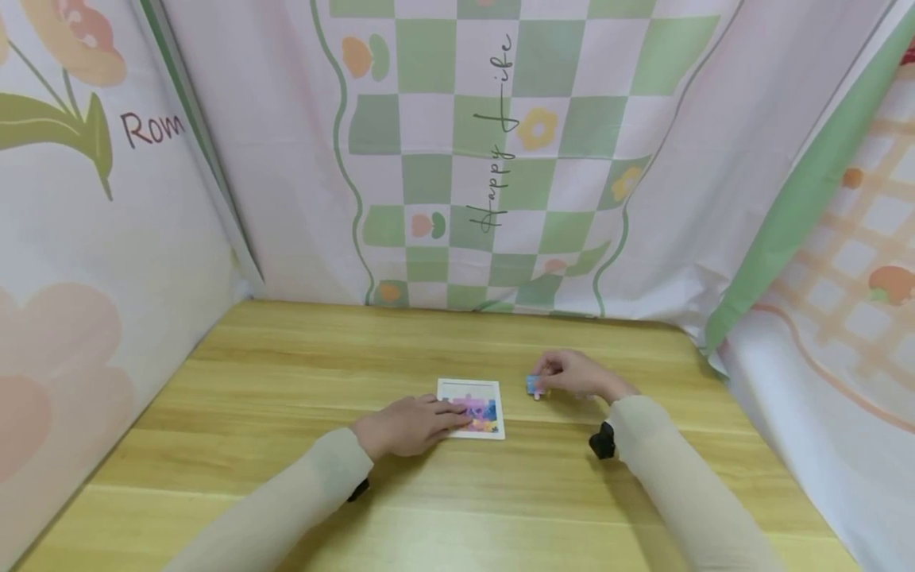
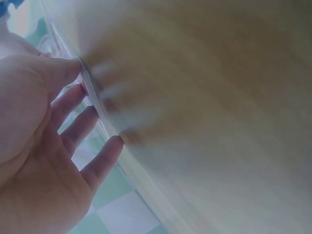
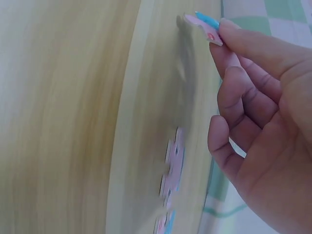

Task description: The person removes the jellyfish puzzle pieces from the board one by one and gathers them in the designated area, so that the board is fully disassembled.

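Note:
A jigsaw puzzle board (image 1: 502, 409) with a white border lies on the table. Its lower part shows coloured pieces, while a pale strip runs along the top. My left hand (image 1: 411, 425) rests on the board's left side with its fingers extended, covering part of the picture; the left wrist view shows this hand (image 2: 46, 126) with fingertips down at the surface. To the right of the board, my right hand (image 1: 575, 373) pinches a pink and blue jigsaw piece (image 1: 533, 386) between thumb and index finger. The right wrist view shows this piece (image 3: 204, 27) held above the table, other fingers curled.
Loose jigsaw pieces (image 3: 173, 170) lie on the wooden table (image 1: 300, 357) beneath the right hand, largely hidden from the head view. A checked curtain (image 1: 486, 183) hangs along the table's back edge, and printed cloth (image 1: 107, 262) closes off the left side.

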`<control>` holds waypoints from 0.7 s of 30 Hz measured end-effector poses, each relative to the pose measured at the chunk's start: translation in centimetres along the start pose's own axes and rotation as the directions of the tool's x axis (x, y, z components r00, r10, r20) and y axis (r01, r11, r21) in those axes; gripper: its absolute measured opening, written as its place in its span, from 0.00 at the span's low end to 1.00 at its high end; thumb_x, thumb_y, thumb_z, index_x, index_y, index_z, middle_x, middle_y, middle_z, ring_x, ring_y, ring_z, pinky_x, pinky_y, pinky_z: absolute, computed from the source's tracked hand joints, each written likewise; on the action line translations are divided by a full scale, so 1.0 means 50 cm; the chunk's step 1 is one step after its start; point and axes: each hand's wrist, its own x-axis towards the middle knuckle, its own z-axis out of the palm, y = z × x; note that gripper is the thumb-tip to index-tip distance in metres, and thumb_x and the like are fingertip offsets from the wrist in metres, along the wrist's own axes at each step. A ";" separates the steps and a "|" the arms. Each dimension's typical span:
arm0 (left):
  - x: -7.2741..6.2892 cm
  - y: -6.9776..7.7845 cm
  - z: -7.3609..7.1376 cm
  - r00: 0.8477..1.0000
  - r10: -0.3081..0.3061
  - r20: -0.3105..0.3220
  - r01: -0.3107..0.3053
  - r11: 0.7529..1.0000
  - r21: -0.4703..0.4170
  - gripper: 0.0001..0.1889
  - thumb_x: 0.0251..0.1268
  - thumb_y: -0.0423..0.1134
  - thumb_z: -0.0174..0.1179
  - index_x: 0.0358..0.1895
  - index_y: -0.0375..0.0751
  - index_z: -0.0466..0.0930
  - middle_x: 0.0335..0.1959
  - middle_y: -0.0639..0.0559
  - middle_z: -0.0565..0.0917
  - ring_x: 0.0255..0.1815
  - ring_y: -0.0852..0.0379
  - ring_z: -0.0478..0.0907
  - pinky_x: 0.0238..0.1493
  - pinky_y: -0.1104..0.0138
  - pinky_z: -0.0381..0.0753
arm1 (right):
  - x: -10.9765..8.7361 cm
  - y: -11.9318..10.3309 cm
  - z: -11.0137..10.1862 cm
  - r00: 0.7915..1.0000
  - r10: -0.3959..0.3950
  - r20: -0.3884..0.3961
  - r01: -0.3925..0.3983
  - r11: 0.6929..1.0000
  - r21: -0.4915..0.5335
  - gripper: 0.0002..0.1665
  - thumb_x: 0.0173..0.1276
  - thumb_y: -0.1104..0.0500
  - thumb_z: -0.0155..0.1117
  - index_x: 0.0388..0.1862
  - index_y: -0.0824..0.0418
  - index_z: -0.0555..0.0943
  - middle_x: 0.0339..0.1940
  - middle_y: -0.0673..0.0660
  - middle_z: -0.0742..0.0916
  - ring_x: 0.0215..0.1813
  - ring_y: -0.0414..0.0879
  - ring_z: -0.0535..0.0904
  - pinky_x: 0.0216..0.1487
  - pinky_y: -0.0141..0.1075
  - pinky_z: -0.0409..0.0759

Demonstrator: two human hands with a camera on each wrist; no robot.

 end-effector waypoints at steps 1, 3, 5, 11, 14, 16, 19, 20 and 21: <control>-0.001 0.000 0.000 1.000 0.004 -0.004 -0.004 1.000 0.000 0.24 0.82 0.45 0.46 0.76 0.54 0.65 0.73 0.52 0.69 0.69 0.46 0.69 0.67 0.54 0.71 | -0.005 0.004 -0.003 1.000 0.023 0.003 -0.023 1.000 0.017 0.13 0.73 0.53 0.65 0.48 0.62 0.81 0.36 0.55 0.86 0.19 0.39 0.65 0.20 0.31 0.66; -0.002 0.001 -0.001 1.000 0.008 -0.007 -0.008 1.000 0.001 0.24 0.82 0.45 0.46 0.76 0.54 0.66 0.73 0.52 0.70 0.69 0.46 0.70 0.67 0.54 0.71 | -0.013 0.010 -0.008 0.999 0.042 0.005 -0.043 0.998 0.051 0.14 0.73 0.54 0.65 0.48 0.63 0.81 0.36 0.56 0.87 0.21 0.40 0.67 0.21 0.32 0.67; -0.002 0.001 -0.001 1.000 0.003 -0.004 -0.004 1.000 -0.008 0.24 0.82 0.45 0.46 0.76 0.54 0.65 0.73 0.52 0.70 0.69 0.47 0.70 0.67 0.54 0.71 | -0.019 0.018 -0.012 0.999 0.046 0.000 -0.046 0.997 0.068 0.14 0.73 0.55 0.65 0.47 0.65 0.81 0.36 0.57 0.87 0.23 0.41 0.69 0.23 0.32 0.69; -0.001 0.001 -0.002 0.999 -0.036 0.016 0.037 0.997 -0.065 0.24 0.82 0.44 0.46 0.77 0.56 0.65 0.73 0.52 0.70 0.69 0.49 0.69 0.67 0.54 0.71 | -0.028 0.032 -0.020 0.999 0.047 -0.006 -0.047 0.998 0.048 0.13 0.73 0.56 0.65 0.46 0.66 0.82 0.35 0.58 0.86 0.24 0.44 0.71 0.22 0.33 0.70; 0.000 0.001 0.000 0.999 -0.030 0.016 0.031 0.998 -0.046 0.24 0.83 0.45 0.45 0.77 0.56 0.65 0.73 0.52 0.70 0.69 0.48 0.69 0.67 0.54 0.71 | -0.032 0.033 -0.022 0.998 0.066 -0.020 -0.065 0.998 0.020 0.12 0.74 0.56 0.65 0.46 0.65 0.82 0.35 0.57 0.85 0.27 0.46 0.74 0.24 0.34 0.73; 0.000 0.001 0.001 1.000 -0.024 0.014 0.024 0.999 -0.028 0.24 0.83 0.45 0.45 0.77 0.56 0.64 0.73 0.52 0.70 0.69 0.48 0.69 0.67 0.54 0.71 | -0.033 0.035 -0.023 0.997 0.073 -0.029 -0.073 0.997 0.014 0.12 0.74 0.56 0.64 0.46 0.65 0.82 0.35 0.57 0.85 0.28 0.48 0.76 0.25 0.35 0.75; 0.000 0.001 0.002 1.000 -0.019 0.013 0.019 1.000 -0.015 0.24 0.82 0.45 0.45 0.77 0.56 0.65 0.73 0.52 0.70 0.69 0.48 0.69 0.67 0.54 0.71 | -0.033 0.037 -0.024 0.994 0.097 -0.041 -0.097 0.995 0.017 0.12 0.74 0.56 0.65 0.47 0.65 0.83 0.33 0.57 0.85 0.27 0.47 0.76 0.24 0.34 0.74; 0.001 0.001 0.002 1.000 -0.019 0.014 0.019 1.000 -0.014 0.24 0.82 0.45 0.45 0.77 0.56 0.65 0.73 0.52 0.70 0.69 0.47 0.69 0.67 0.54 0.71 | -0.032 0.038 -0.024 0.994 0.102 -0.041 -0.101 0.995 0.018 0.13 0.73 0.56 0.65 0.47 0.65 0.83 0.32 0.57 0.85 0.27 0.47 0.75 0.23 0.34 0.73; 0.001 0.001 0.001 1.000 -0.020 0.014 0.020 1.000 -0.015 0.24 0.82 0.45 0.45 0.77 0.56 0.65 0.73 0.52 0.70 0.69 0.47 0.69 0.67 0.54 0.71 | -0.031 0.040 -0.024 0.994 0.101 -0.040 -0.100 0.995 0.014 0.13 0.74 0.56 0.65 0.47 0.65 0.83 0.32 0.57 0.85 0.26 0.46 0.75 0.23 0.34 0.72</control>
